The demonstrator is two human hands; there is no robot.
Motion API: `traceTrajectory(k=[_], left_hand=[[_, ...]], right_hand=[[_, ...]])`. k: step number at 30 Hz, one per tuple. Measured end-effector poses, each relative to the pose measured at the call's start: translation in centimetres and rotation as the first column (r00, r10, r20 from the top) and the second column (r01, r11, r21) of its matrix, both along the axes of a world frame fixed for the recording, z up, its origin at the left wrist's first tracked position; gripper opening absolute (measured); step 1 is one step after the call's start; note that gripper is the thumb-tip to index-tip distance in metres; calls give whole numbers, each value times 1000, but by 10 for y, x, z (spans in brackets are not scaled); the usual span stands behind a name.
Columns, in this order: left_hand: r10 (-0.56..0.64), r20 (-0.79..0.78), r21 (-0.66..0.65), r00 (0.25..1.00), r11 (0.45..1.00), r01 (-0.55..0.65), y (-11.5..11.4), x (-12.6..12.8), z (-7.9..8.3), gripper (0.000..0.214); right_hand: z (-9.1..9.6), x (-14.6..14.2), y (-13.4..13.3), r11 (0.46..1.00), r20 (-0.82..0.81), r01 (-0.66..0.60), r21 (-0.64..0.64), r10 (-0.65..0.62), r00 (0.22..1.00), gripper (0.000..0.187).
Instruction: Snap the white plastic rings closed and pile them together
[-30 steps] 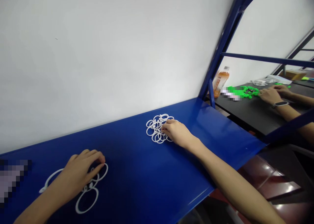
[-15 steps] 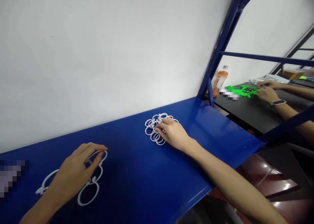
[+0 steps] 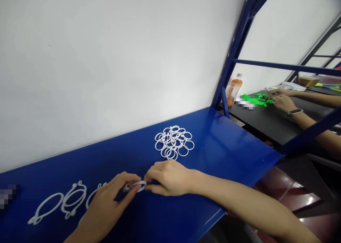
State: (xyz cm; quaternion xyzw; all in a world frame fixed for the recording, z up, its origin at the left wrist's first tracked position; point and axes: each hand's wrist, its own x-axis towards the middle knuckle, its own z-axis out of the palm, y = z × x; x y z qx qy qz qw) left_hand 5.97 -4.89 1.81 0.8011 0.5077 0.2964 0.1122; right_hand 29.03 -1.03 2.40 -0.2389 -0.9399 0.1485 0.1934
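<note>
My left hand (image 3: 112, 200) and my right hand (image 3: 167, 177) meet over the front of the blue shelf (image 3: 218, 147). Both pinch one small white ring (image 3: 136, 185) between their fingertips, just above the shelf surface. A pile of several small white rings (image 3: 173, 142) lies behind my right hand, untouched. To the left of my left hand a chain of larger linked white rings (image 3: 62, 203) lies flat on the shelf; its right end is hidden under my left hand.
A white wall rises behind the shelf. A blue rack post (image 3: 234, 47) stands at the right end. Beyond it, another person's hands (image 3: 279, 100) work with green parts (image 3: 255, 98) on a black table (image 3: 266, 120), beside an orange drink bottle (image 3: 233, 88).
My right hand left the pile with one ring and came toward me. My left hand moved right off the linked chain to meet it; both now pinch the ring.
</note>
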Motion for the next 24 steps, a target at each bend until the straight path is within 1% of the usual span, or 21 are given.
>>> traceTrajectory(k=[2, 6, 10, 14, 16, 19, 22, 23, 24], left_hand=[[3, 4, 19, 1000, 1000, -3, 0, 0, -2, 30], [10, 9, 34, 1000, 999, -11, 1, -2, 0, 31], [2, 37, 72, 999, 997, -5, 1, -2, 4, 33], [4, 38, 112, 999, 994, -8, 1, -3, 3, 34], [-12, 23, 128, 1000, 992, 9, 1, -4, 2, 33], [-45, 12, 162, 999, 986, 42, 1, -5, -1, 28], [-54, 13, 186, 998, 981, 50, 1, -4, -1, 26], [-61, 15, 189, 998, 980, 57, 1, -4, -1, 26], [-73, 18, 190, 997, 979, 68, 1, -3, -1, 26]], right_hand=[[-1, 1, 1, 997, -29, 21, -74, -23, 999, 11], [-3, 3, 4, 972, -152, 74, -222, -110, 982, 11], [-4, 4, 5, 928, -246, 100, -358, -197, 949, 9], [-4, 3, 5, 876, -271, 83, -475, -235, 933, 9], [-4, 3, 4, 853, -274, 82, -515, -255, 927, 9], [-4, 3, 4, 852, -254, 123, -509, -285, 924, 9], [-2, 4, 4, 894, -240, 142, -424, -262, 935, 7], [-2, 4, 4, 913, -249, 128, -388, -237, 939, 12], [-2, 4, 3, 930, -260, 105, -353, -205, 943, 20]])
